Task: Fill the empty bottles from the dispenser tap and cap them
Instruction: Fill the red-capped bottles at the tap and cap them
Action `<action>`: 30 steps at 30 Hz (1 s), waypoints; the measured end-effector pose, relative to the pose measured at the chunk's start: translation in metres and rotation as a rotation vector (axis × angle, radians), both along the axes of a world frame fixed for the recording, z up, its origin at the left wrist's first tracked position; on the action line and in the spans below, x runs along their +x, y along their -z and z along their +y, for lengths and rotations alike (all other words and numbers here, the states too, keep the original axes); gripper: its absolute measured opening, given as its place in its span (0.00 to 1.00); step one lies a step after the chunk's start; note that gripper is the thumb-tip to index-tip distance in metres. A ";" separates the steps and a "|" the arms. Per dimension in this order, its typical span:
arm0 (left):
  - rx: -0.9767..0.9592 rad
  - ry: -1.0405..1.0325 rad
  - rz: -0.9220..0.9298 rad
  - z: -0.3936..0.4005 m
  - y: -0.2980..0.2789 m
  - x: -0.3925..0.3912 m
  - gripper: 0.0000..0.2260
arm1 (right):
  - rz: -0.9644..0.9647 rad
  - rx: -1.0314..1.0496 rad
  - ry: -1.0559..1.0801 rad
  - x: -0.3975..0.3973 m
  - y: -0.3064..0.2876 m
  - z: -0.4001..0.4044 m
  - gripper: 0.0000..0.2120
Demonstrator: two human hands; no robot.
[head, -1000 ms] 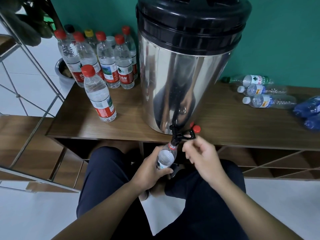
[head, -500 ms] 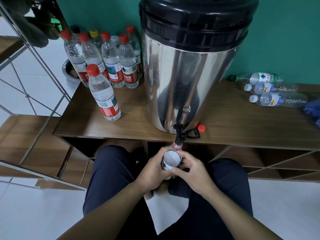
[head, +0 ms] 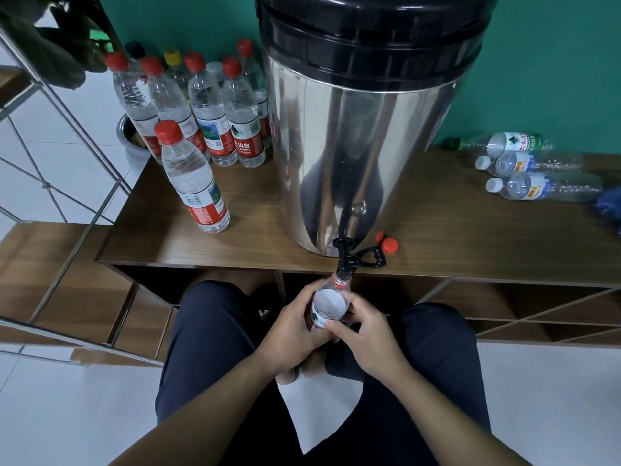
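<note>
We hold the bottle (head: 327,306) under the black tap (head: 346,262), our left hand (head: 295,334) wrapped around it, our right hand (head: 364,338) gripping its other side, red cap (head: 389,245) on the wooden shelf (head: 235,243).

Bottle (head: 328,306) under tap (head: 346,264)

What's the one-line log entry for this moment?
step: filling | bottle under tap | left hand and right hand both grip it | loose red cap on shelf

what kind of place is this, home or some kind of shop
Probably a home or small office corner, not a shop: a low wooden shelf unit against a green wall, white tiled floor, and a steel water dispenser beside reused plastic bottles.
</note>
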State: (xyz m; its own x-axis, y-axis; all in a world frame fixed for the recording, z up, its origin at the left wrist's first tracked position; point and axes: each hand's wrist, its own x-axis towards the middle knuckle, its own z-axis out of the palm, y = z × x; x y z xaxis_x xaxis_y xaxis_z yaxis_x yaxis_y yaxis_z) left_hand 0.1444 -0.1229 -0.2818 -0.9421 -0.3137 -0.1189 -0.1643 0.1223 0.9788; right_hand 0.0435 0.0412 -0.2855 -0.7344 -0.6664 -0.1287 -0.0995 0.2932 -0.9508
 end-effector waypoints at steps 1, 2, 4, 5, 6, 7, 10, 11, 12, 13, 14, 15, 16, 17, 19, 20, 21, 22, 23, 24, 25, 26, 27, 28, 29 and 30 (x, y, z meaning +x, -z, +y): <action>-0.008 -0.004 -0.008 -0.001 0.002 0.001 0.35 | -0.003 -0.002 0.005 0.001 0.001 0.000 0.25; -0.017 -0.006 -0.014 -0.001 0.004 0.001 0.32 | -0.005 0.000 0.011 0.001 0.002 0.000 0.25; -0.023 -0.012 -0.024 -0.001 0.005 0.001 0.28 | -0.004 0.004 0.018 0.001 0.005 -0.001 0.26; -0.017 -0.015 -0.024 0.000 0.004 0.001 0.28 | 0.002 0.002 0.017 0.000 0.006 -0.001 0.26; -0.007 -0.015 -0.019 0.000 0.003 0.000 0.28 | 0.008 0.000 0.016 0.000 0.007 0.000 0.26; 0.004 -0.014 -0.012 0.000 0.003 0.000 0.29 | 0.012 0.000 0.018 0.000 0.006 0.000 0.26; 0.058 -0.016 0.007 0.002 0.002 -0.003 0.30 | 0.043 0.004 0.020 0.001 0.002 0.003 0.26; 0.084 -0.019 0.016 0.002 0.001 -0.004 0.30 | 0.060 0.008 0.022 0.001 0.000 0.005 0.25; 0.105 -0.022 0.028 0.003 0.001 -0.004 0.30 | 0.073 0.012 0.023 0.001 -0.002 0.005 0.25; 0.119 -0.025 0.038 0.003 0.000 -0.005 0.29 | 0.080 0.016 0.024 0.001 -0.003 0.006 0.24; 0.125 -0.028 0.046 0.004 0.000 -0.005 0.29 | 0.085 0.019 0.024 0.001 -0.004 0.006 0.24; 0.129 -0.031 0.051 0.004 -0.001 -0.005 0.29 | 0.087 0.021 0.023 0.001 -0.004 0.006 0.24; 0.134 -0.033 0.054 0.004 -0.001 -0.004 0.29 | 0.088 0.020 0.021 0.001 -0.004 0.006 0.23; 0.141 -0.033 0.055 0.004 -0.001 -0.004 0.29 | 0.088 0.020 0.018 0.001 -0.004 0.006 0.23; 0.156 -0.031 0.053 0.004 -0.002 -0.004 0.30 | 0.079 0.017 0.014 0.001 -0.005 0.006 0.24; 0.161 -0.029 0.052 0.004 -0.002 -0.003 0.30 | 0.073 0.014 0.013 0.002 -0.006 0.006 0.24; 0.160 -0.030 0.053 0.004 -0.002 -0.003 0.30 | 0.069 0.012 0.012 0.002 -0.007 0.006 0.25; 0.154 -0.030 0.054 0.004 -0.001 -0.003 0.31 | 0.067 0.011 0.012 0.002 -0.007 0.006 0.25; 0.150 -0.031 0.055 0.003 -0.001 -0.003 0.31 | 0.065 0.010 0.010 0.003 -0.007 0.006 0.24; 0.154 -0.030 0.056 0.003 -0.002 -0.003 0.31 | 0.061 0.007 0.008 0.003 -0.007 0.006 0.24; 0.160 -0.029 0.059 0.003 -0.002 -0.003 0.31 | 0.057 0.002 0.007 0.003 -0.007 0.006 0.24; 0.164 -0.028 0.063 0.003 -0.002 -0.003 0.30 | 0.055 -0.002 0.007 0.003 -0.008 0.006 0.24; 0.165 -0.027 0.067 0.004 -0.002 -0.003 0.30 | 0.056 -0.004 0.008 0.003 -0.008 0.006 0.25; 0.164 -0.026 0.070 0.004 -0.002 -0.003 0.30 | 0.056 -0.003 0.007 0.002 -0.009 0.006 0.25; 0.164 -0.027 0.073 0.004 -0.001 -0.003 0.30 | 0.055 -0.001 0.006 0.002 -0.009 0.006 0.25; 0.164 -0.028 0.074 0.004 0.000 -0.003 0.30 | 0.050 0.000 0.005 0.003 -0.009 0.006 0.25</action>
State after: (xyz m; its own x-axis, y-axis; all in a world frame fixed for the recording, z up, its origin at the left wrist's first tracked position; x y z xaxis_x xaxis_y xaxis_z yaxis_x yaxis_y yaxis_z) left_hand 0.1418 -0.1193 -0.2820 -0.9412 -0.3222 -0.1015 -0.0925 -0.0432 0.9948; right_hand 0.0461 0.0474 -0.2766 -0.7436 -0.6624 -0.0914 -0.1455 0.2937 -0.9448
